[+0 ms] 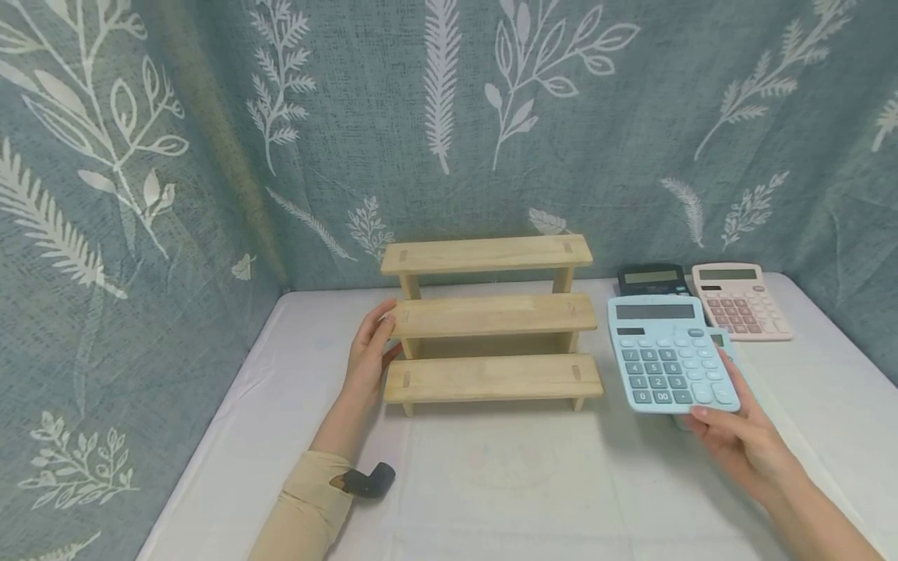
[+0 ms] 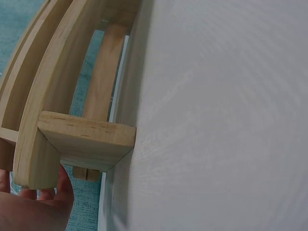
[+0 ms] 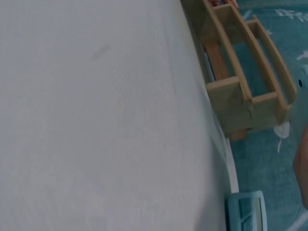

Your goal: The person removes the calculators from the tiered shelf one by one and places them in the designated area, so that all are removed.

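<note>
A wooden three-step stand (image 1: 491, 315) stands on the white-covered table against the curtain. My left hand (image 1: 368, 354) grips the left end of its middle step; in the left wrist view, curled fingers (image 2: 62, 190) show around that end. On the right, my right hand (image 1: 744, 440) holds a light blue calculator (image 1: 652, 354) up in the air, its keys and display towards me. The thumb lies on the front at the lower edge, with the other fingers largely hidden behind. In the right wrist view only a sliver of this calculator (image 3: 303, 96) shows.
Behind the held calculator lie a black calculator (image 1: 648, 279), a pink calculator (image 1: 744, 308) and another blue calculator (image 3: 245, 211), partly covered in the head view. A patterned blue-green curtain (image 1: 393, 117) encloses the back and sides of the table (image 1: 505, 483).
</note>
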### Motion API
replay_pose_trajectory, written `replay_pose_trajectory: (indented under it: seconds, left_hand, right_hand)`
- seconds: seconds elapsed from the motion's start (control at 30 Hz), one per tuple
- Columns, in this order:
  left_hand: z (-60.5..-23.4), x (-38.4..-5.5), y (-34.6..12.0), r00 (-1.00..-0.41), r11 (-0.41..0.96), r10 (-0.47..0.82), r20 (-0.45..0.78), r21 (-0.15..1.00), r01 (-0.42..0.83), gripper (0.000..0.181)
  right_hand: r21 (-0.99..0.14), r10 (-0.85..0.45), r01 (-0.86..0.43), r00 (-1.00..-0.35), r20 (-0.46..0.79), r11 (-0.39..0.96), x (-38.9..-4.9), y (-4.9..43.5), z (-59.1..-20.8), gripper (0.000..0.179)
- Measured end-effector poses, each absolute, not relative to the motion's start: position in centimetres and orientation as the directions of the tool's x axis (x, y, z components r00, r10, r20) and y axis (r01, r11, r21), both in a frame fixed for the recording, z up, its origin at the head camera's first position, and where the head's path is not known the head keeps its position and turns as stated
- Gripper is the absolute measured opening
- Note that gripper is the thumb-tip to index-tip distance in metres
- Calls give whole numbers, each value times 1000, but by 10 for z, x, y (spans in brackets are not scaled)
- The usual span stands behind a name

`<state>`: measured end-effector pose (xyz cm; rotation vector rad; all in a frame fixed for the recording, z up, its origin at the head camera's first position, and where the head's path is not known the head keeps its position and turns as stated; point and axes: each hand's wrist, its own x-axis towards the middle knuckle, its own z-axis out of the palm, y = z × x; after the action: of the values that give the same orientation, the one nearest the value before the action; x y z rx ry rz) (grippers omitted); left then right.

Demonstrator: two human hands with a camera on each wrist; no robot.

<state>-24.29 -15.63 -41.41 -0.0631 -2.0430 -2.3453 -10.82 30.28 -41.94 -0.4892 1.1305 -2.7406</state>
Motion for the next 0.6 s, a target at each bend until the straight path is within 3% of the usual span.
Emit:
replay_pose_trajectory:
  seconds: [0.6]
  left_hand:
    - [-415, -242, -158, -999, -154, 0, 48, 987, 47, 45]
  right_hand:
    - [-524, -224, 12, -912, 344, -852, -109, 338, -420, 79]
